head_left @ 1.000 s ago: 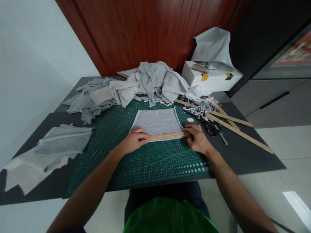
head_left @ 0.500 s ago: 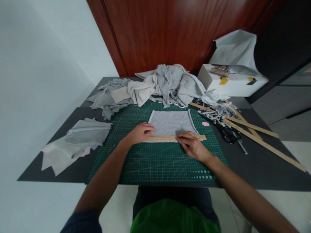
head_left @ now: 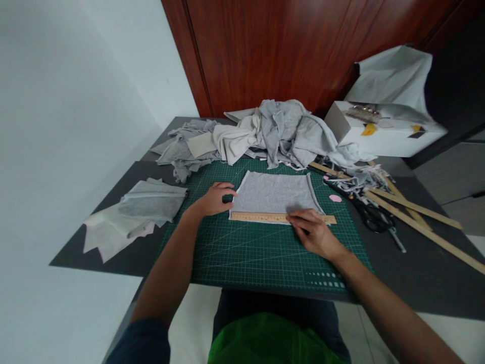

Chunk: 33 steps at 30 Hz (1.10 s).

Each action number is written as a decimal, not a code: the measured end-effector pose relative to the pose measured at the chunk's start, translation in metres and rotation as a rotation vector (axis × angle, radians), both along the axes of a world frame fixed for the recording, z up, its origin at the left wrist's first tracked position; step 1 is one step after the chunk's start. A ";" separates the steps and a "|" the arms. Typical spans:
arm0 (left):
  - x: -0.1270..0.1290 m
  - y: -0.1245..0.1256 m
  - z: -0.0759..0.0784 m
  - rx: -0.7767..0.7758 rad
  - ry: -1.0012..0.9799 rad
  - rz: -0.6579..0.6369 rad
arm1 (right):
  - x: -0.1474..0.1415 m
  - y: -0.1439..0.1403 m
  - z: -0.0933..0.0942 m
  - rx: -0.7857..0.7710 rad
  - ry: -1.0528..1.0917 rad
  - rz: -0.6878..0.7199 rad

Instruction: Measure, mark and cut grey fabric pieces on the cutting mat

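Observation:
A grey piece of fabric (head_left: 275,192) lies flat on the green cutting mat (head_left: 242,253), its side edges curling slightly. Across its near edge runs a wooden ruler (head_left: 257,217), sticking out past the fabric on the right. My right hand (head_left: 312,232) pinches the ruler right of its middle, thumb and fingers together. At the fabric's left edge, my left hand (head_left: 215,199) has thumb and fingers apart in a curve. Its fingertips are beside or just touching the fabric; I cannot tell which. The ruler's left end shows uncovered.
Crumpled grey and cream cloth (head_left: 280,131) is heaped behind the mat. Folded cloth pieces (head_left: 151,202) lie on the left. On the right are black scissors (head_left: 373,216), wooden strips (head_left: 428,230), fabric scraps (head_left: 364,177), a pink disc (head_left: 335,198) and a white box (head_left: 390,134).
My left hand has come off the ruler's left end to the fabric's left edge. My right hand still holds the ruler. The whole view has shifted, with the table appearing further right.

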<state>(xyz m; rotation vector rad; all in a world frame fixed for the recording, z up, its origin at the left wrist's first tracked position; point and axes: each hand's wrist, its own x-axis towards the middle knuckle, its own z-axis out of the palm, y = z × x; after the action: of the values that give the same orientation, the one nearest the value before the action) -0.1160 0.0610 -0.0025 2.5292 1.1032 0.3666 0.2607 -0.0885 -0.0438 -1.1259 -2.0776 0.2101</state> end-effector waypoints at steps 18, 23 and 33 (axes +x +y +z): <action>-0.004 -0.002 0.001 0.006 0.004 -0.022 | 0.001 -0.004 0.001 0.034 -0.037 -0.006; -0.001 -0.005 0.003 -0.011 0.043 -0.005 | 0.001 -0.003 0.000 0.045 -0.043 -0.023; 0.001 -0.007 0.004 -0.018 0.046 0.009 | 0.000 -0.001 0.001 0.089 -0.059 -0.064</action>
<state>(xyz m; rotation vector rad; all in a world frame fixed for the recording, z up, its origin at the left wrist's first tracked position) -0.1152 0.0541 0.0016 2.5295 1.1308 0.3006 0.2605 -0.0896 -0.0428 -1.1545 -2.0775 0.0537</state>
